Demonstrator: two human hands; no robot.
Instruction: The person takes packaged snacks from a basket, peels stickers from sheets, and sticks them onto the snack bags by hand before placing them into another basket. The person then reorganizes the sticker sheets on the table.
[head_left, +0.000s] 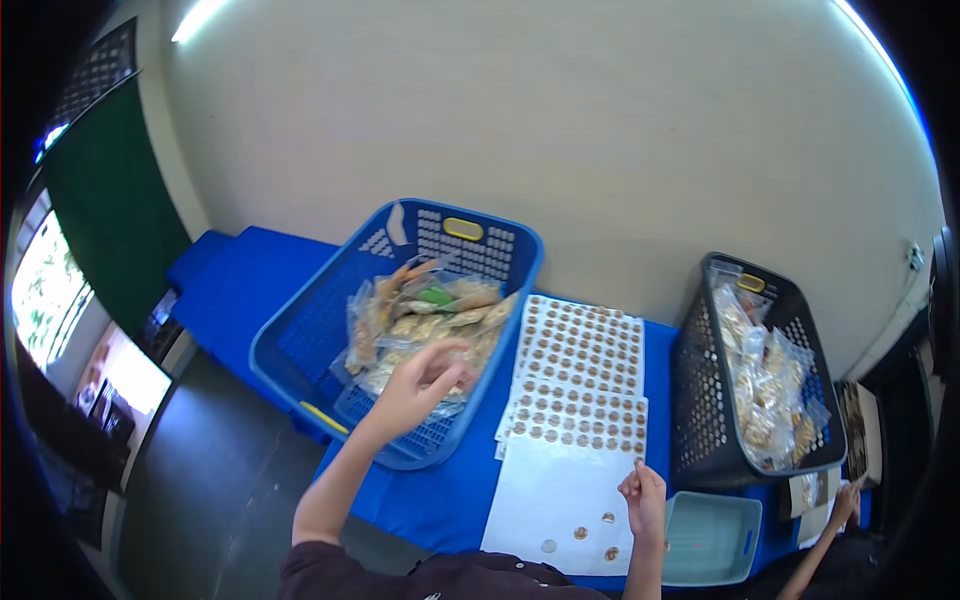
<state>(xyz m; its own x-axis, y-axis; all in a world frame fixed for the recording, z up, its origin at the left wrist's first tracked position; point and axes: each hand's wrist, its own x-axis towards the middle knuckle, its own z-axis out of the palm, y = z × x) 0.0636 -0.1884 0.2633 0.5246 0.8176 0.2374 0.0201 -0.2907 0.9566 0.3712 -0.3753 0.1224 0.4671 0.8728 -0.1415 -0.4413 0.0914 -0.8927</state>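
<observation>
My left hand (425,380) is over the blue basket (290,335), its thumb and fingers apart. Just beyond it lie clear packets (430,320) of pale and brownish pieces, one with a green patch. I cannot see anything in that hand. My right hand (645,495) is pinched closed at the right edge of the white sticker sheet (560,490), with a small round brown sticker at its fingertips. Rows of round stickers fill the sheet's upper part. A few loose ones (581,533) lie on its lower part, near my body.
A dark basket (700,400) of clear packets stands on the right, with a pale green tray (710,540) in front. More sticker sheets (585,340) lie farther back on the blue cloth (400,510). Another person's hand (845,503) is at far right, near a cardboard box (862,430).
</observation>
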